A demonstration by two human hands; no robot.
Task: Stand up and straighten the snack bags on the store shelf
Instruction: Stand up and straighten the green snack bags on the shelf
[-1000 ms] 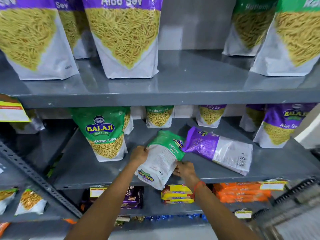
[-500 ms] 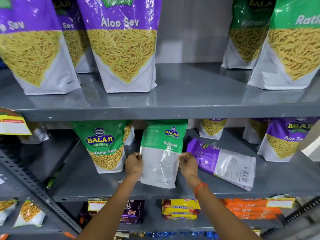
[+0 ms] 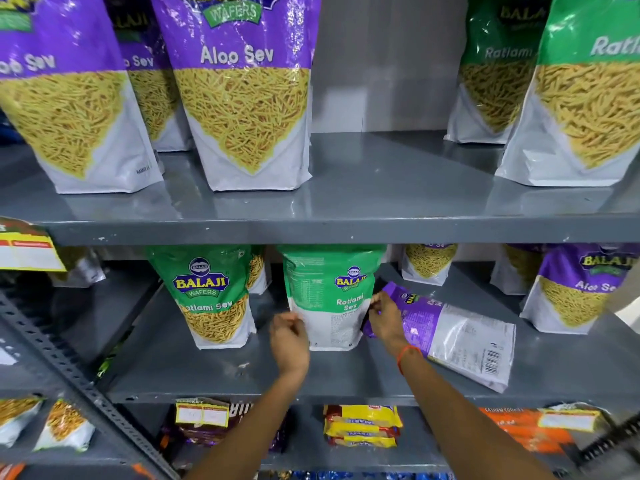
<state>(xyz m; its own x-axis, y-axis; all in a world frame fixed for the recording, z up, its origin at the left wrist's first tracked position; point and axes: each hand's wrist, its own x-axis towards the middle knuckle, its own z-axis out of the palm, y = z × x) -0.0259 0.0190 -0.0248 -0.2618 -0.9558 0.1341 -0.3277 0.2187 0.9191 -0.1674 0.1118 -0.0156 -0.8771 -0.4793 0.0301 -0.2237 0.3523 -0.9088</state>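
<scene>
Shelf (image 3: 207, 372): purple bag (image 3: 450, 334) lies beside green bag (image 3: 330, 299).

A green Ratlami Sev bag (image 3: 330, 299) stood upright on the grey middle shelf (image 3: 221, 372), its back panel facing out. The left hand (image 3: 289, 336) pinched its lower left edge; the right hand (image 3: 384, 317) gripped its right edge. Just beside it to the right, a purple Aloo Sev bag (image 3: 457, 336) lay flat. Another green bag (image 3: 211, 292) stood upright to the left.

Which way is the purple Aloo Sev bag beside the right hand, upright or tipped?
Tipped. The purple Aloo Sev bag lies flat on the middle shelf, back face and barcode up, purple top beside the right hand.
</scene>
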